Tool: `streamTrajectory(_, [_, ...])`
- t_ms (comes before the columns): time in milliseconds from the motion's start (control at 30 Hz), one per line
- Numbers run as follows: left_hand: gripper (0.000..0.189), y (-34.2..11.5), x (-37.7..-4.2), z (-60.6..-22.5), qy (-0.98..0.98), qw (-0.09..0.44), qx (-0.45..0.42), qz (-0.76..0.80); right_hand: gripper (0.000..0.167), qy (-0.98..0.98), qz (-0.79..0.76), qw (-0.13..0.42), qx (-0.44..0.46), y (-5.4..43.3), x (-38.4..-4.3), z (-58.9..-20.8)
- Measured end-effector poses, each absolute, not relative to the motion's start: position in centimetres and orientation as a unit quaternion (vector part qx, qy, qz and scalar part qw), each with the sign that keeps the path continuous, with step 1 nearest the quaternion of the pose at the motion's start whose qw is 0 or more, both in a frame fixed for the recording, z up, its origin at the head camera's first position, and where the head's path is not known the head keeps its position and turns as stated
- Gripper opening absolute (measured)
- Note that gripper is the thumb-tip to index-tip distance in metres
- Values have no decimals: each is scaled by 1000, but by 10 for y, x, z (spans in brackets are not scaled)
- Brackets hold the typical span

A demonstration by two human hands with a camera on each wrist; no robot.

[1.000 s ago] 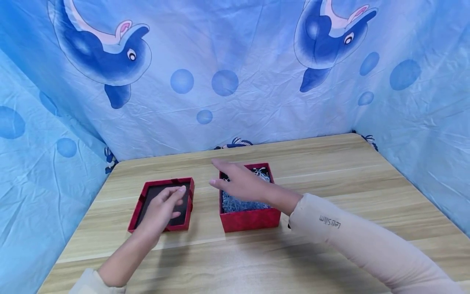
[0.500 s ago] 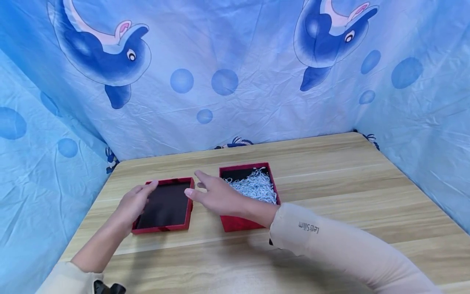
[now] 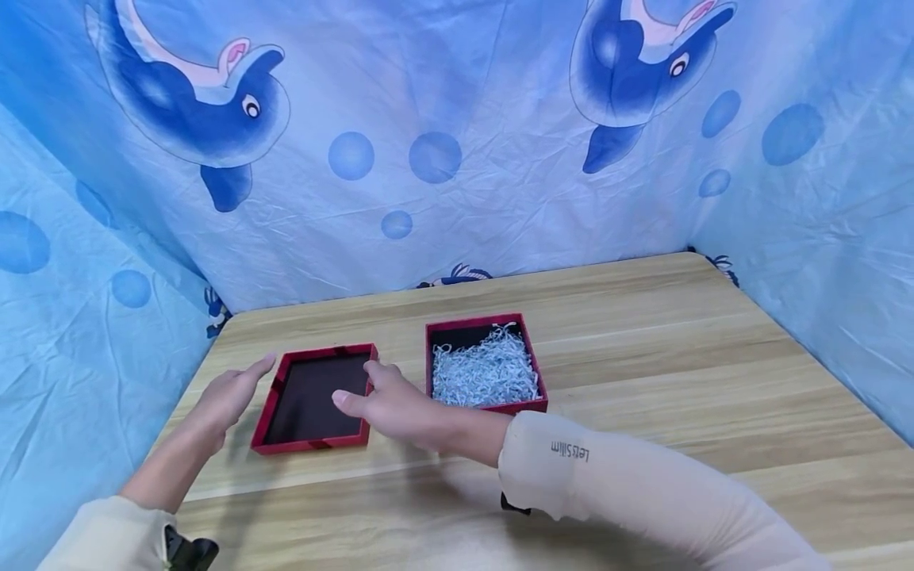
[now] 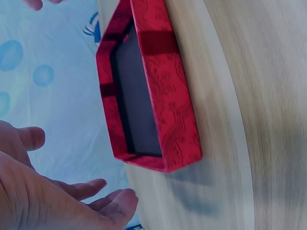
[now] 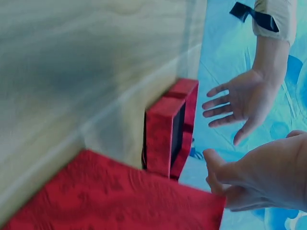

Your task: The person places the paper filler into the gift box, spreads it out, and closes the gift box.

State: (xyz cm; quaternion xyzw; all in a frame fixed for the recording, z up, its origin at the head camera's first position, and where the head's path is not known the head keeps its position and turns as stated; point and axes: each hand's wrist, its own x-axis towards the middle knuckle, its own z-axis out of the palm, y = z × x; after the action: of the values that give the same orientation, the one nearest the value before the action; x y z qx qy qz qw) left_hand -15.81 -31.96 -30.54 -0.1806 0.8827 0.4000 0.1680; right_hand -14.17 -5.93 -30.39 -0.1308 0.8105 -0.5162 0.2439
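A shallow red box lid (image 3: 314, 396) with a dark inside lies upturned on the left of the table. My left hand (image 3: 223, 403) is beside its left edge, fingers spread and nothing held; the left wrist view has the lid's patterned wall (image 4: 165, 91) a short way from the fingertips. My right hand (image 3: 400, 403) overlaps the lid's right edge in the head view, thumb and fingers apart and holding nothing. To the right stands a deeper red box (image 3: 534, 361) filled with pale blue shredded paper (image 3: 485, 373). The right forearm crosses in front of this box, hiding its front wall.
The wooden table (image 3: 643, 341) carries the lid and the box. Blue cloth (image 3: 485, 95) printed with dolphins hangs behind it and along both sides. Bunched cord-like bits (image 3: 457, 276) show at the table's back edge.
My left hand has moved left, from over the lid to outside its left edge. My right hand has moved left from over the box to the lid's right edge, uncovering the shredded paper.
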Motion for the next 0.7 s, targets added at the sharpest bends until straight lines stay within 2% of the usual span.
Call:
streamTrajectory(200, [112, -330, -162, -312, 871, 187, -194, 411, 76, 810, -532, 232, -77, -74, -136, -311])
streamTrajectory(433, [114, -335, -163, -320, 862, 210, -206, 412, 67, 804, -552, 216, -55, -85, -134, -323])
streamTrajectory(600, [112, -335, -163, -326, 863, 213, -202, 410, 80, 804, -548, 230, -14, -88, -138, -330])
streamTrajectory(700, [104, -334, -163, -330, 863, 207, -203, 414, 83, 797, -557, 234, -1, -89, -141, -334])
